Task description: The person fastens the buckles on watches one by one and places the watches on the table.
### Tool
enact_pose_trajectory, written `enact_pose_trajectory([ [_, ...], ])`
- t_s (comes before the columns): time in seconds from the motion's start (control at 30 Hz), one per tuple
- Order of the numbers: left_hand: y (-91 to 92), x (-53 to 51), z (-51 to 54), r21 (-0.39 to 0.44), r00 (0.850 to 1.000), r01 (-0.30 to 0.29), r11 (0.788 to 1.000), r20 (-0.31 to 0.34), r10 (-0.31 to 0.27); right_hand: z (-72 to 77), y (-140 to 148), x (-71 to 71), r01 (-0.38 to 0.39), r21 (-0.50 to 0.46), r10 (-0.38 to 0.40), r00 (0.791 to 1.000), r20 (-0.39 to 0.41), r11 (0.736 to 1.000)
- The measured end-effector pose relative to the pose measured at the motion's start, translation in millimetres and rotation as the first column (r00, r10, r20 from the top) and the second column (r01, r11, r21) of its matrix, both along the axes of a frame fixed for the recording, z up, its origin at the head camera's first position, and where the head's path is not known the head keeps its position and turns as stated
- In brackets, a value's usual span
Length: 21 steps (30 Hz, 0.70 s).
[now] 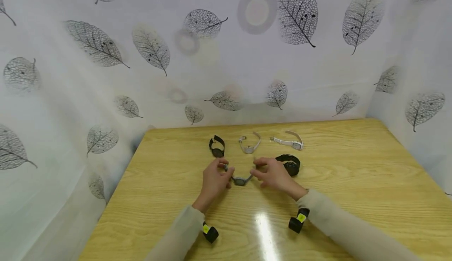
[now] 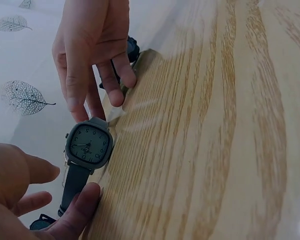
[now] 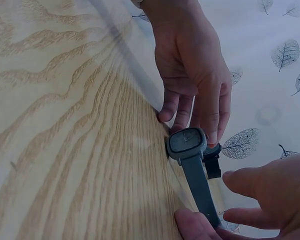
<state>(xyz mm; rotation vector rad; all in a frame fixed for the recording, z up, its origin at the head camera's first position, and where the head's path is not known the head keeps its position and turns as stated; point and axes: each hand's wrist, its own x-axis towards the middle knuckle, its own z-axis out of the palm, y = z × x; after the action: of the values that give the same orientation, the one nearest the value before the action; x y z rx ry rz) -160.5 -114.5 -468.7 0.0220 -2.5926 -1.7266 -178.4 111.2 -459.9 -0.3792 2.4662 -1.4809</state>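
Observation:
A grey wristwatch (image 1: pixel 240 181) with a rounded-square face lies on the wooden table between the two hands, its strap ends curving up away from the person. My left hand (image 1: pixel 216 177) grips the buckle end of the strap between thumb and fingers. On the other side, my right hand (image 1: pixel 274 173) pinches the free strap end. The dial of the grey watch (image 2: pixel 89 145) shows large numerals in the left wrist view. Close beside the right hand is a chunky black watch (image 1: pixel 292 168), partly hidden behind it. A slimmer black watch (image 1: pixel 217 152) stands just beyond the left hand.
Farther back on the table (image 1: pixel 353 182) lie a small pale watch (image 1: pixel 249 149) and a white watch (image 1: pixel 297 145) with its strap undone. A leaf-patterned cloth (image 1: pixel 226 64) hangs behind and at the sides. Each wrist wears a black camera (image 1: pixel 296 224).

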Motion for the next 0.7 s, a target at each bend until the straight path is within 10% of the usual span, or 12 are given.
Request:
enact_pose_trajectory([
  [0.7, 5.1, -3.7, -1.7, -0.093, 0.998, -0.052, 0.994, 0.038, 0.055, -8.9, -10.9, -4.5, 0.059, 0.100, -0.051, 0.995, -0.087, 0.993],
])
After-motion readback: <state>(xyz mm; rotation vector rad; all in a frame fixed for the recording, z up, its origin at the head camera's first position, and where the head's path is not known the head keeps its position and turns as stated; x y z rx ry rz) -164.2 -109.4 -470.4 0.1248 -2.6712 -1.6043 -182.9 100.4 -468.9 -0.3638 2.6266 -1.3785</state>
